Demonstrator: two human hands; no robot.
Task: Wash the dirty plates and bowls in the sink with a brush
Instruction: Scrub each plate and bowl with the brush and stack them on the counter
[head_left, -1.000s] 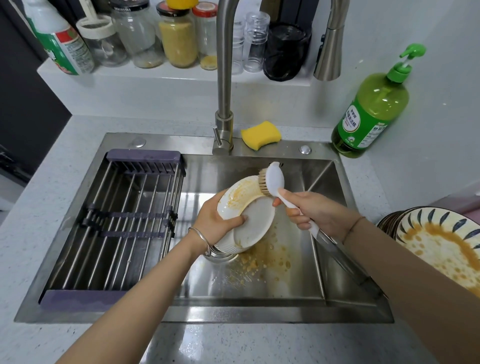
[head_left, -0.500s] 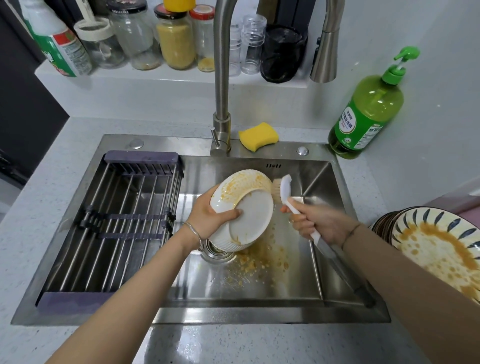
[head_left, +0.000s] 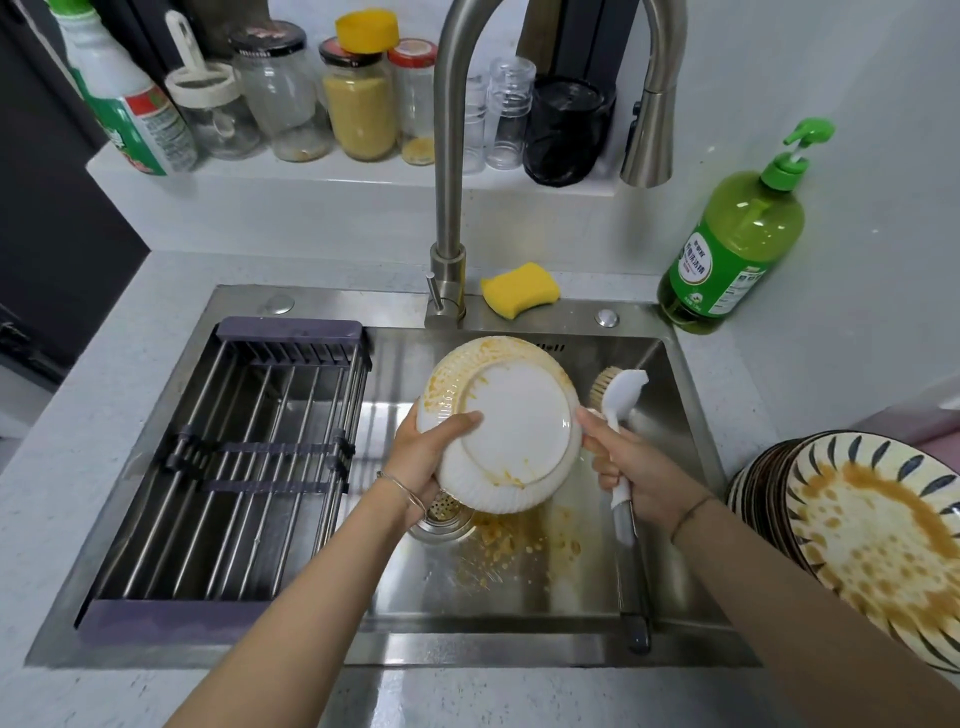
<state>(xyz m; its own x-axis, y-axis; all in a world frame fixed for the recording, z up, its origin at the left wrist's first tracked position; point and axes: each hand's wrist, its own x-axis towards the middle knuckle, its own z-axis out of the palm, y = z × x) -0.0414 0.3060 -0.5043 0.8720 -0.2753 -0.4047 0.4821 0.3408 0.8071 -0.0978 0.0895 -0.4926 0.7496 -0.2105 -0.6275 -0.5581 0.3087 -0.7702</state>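
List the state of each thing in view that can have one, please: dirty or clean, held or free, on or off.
White ribbed plate, held tilted, orange residue on it.
Dish brush, held, bristles beside the plate's rim.
Left grip, holds the plate.
Right grip, holds the brush handle.
Faucet, no water running.
Sink, orange scraps on its floor.
Patterned plate stack, dirty with orange sauce.
Sponge, lying unused by the faucet.

Sponge (head_left: 518, 289) by soap btl (head_left: 730, 260) (green)
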